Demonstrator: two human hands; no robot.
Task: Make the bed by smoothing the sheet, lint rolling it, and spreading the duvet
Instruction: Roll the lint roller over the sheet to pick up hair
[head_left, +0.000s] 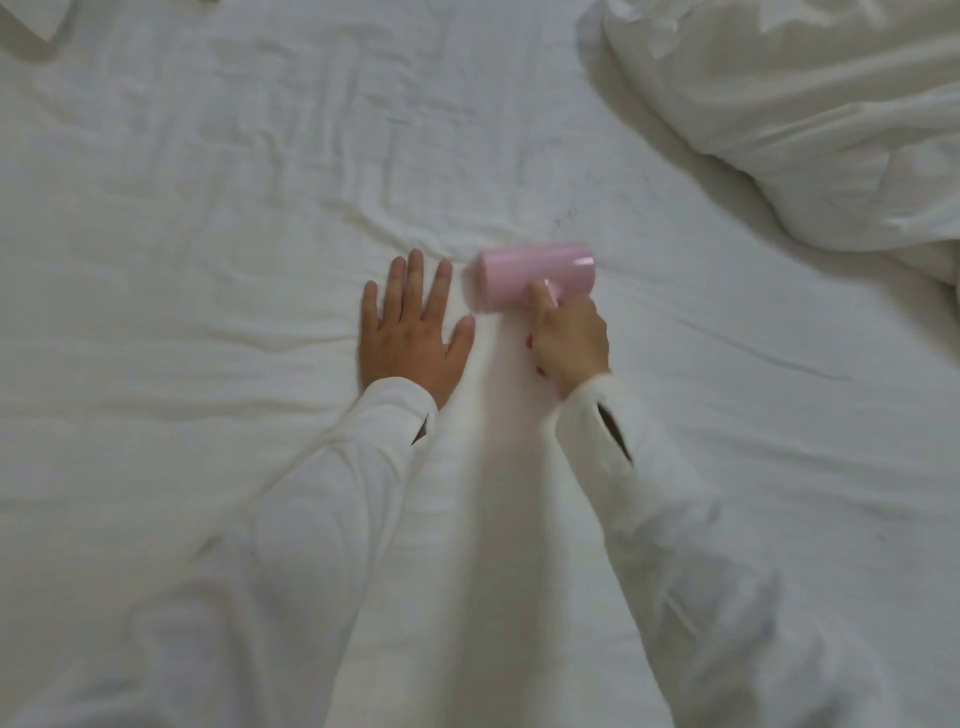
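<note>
Lint rolling underway: right hand (571, 338) grips pink lint roller (535, 283), blurred, apparently mid-stroke; left hand (410, 332) flat on creased sheet (208, 208). Duvet (805, 119) bunched, unspread.

No text, label, brand, number or sign could be read anywhere in the head view; the surfaces it showed were plain and unmarked.
</note>
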